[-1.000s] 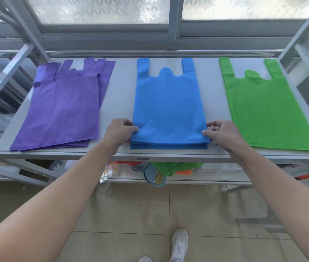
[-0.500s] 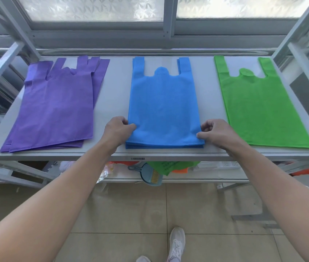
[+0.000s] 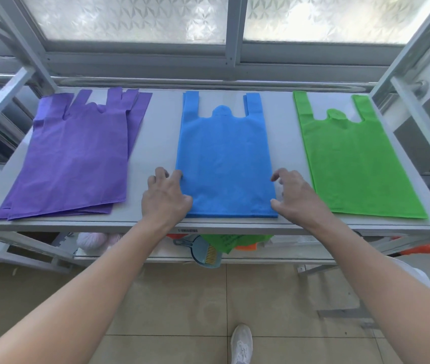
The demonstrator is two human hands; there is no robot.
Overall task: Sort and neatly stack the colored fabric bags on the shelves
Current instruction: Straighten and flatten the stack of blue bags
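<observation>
Fingers (image 3: 159, 177) of the left hand (image 3: 166, 198) lie loosely spread on the shelf (image 3: 156, 137), their tips just beside the left edge of the blue bags (image 3: 224, 158). The thumb rests on the fabric near the stack's front left corner, and the hand grips nothing. On the right hand (image 3: 296, 195) the fingers (image 3: 278, 176) are spread, lightly bent and blurred, next to the stack's right edge. Its thumb tip touches the front right corner, and this hand holds nothing either. Whether those fingertips touch the fabric cannot be told.

The blue bags lie flat in a stack at the middle of the shelf, bottoms close to the front edge and handles pointing to the back edge. The purple bags (image 3: 77, 158) lie toward the left end, fanned unevenly, so several handles and lower edges sit out of line. The green bag (image 3: 353, 164) lies flat toward the right end, slightly askew. Bare shelf separates the three colours.

Below the front edge, a lower shelf (image 3: 300, 254) carries a blue dustpan (image 3: 206, 254) with a brush, a crumpled green cloth (image 3: 234, 241) and something orange (image 3: 245, 247). One white shoe (image 3: 241, 342) stands on the tiled floor (image 3: 182, 298).
</observation>
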